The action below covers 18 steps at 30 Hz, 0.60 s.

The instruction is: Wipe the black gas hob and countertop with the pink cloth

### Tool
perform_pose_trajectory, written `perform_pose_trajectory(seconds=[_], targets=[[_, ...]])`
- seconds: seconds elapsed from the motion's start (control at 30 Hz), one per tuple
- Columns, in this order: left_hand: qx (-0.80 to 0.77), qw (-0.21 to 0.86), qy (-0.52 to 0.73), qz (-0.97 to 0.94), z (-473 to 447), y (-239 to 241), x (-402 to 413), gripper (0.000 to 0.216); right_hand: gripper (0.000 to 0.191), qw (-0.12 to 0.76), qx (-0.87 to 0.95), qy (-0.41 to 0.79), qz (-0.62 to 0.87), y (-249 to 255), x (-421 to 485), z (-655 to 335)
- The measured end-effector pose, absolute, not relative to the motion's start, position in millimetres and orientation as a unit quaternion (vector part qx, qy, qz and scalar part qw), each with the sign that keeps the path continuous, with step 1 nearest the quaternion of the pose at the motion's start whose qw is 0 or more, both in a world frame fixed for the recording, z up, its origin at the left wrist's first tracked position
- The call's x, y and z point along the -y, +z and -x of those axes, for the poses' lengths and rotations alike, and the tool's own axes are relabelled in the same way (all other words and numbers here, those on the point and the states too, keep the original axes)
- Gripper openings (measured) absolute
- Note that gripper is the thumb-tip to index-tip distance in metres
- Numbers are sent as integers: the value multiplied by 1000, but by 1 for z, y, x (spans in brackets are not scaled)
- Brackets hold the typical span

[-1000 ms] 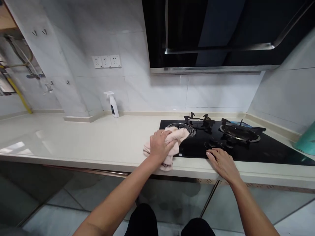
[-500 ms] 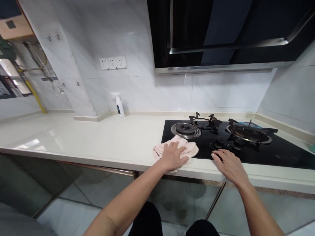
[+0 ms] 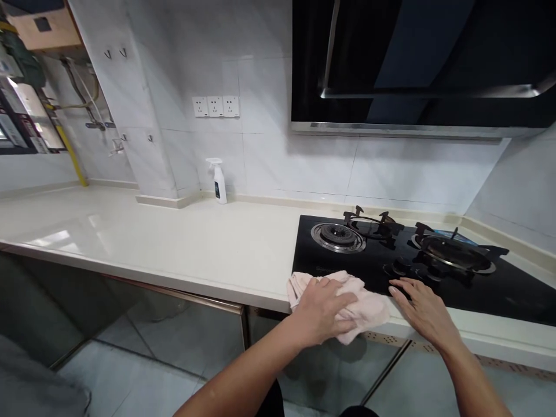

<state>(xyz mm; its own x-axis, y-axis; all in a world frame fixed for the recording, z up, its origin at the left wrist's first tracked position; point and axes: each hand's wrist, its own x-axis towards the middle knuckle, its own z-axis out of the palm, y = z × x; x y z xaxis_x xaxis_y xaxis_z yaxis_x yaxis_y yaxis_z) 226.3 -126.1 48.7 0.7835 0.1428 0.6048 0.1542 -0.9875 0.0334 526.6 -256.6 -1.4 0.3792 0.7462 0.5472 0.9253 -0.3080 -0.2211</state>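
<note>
A pale pink cloth [image 3: 365, 307] lies bunched at the front left corner of the black gas stove [image 3: 304, 255], with part of it hanging over the counter's front edge. My left hand [image 3: 324, 310] presses on the cloth and grips it, its fingers curled over the folds. To the right, my right hand [image 3: 423, 307] rests at the stove's front edge, fingers extended and holding nothing. Just beyond its fingertips are the dark stove knobs [image 3: 402, 265]. The left burner [image 3: 339, 236] has no pan support on it.
A white spray bottle [image 3: 220, 182] stands against the wall. One pan support [image 3: 373, 226] sits behind the left burner, and another surrounds the right burner [image 3: 454, 253]. The range hood [image 3: 412, 127] overhangs the stove. The pale counter [image 3: 195, 243] stretches left, past a wall pillar [image 3: 143, 116].
My left hand has drawn the cloth toward me, from beside the left burner to the counter's front edge. The right hand stays near the stove's front edge. The view has shifted slightly.
</note>
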Motion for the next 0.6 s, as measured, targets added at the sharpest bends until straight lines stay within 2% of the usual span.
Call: perform_pose_trajectory(seconds=[0.2,0.43,0.6], targets=[[163,71,-323,929,-145,40,76,56,53,267,529,-172,787,-2,257,-528],[318,146,-262,899,-9,48,4,54,52,261,531,-190,784,4,259,-518],[390,210,-246,862,22,55,-10,53,52,260,523,-190,789,6,258,-512]])
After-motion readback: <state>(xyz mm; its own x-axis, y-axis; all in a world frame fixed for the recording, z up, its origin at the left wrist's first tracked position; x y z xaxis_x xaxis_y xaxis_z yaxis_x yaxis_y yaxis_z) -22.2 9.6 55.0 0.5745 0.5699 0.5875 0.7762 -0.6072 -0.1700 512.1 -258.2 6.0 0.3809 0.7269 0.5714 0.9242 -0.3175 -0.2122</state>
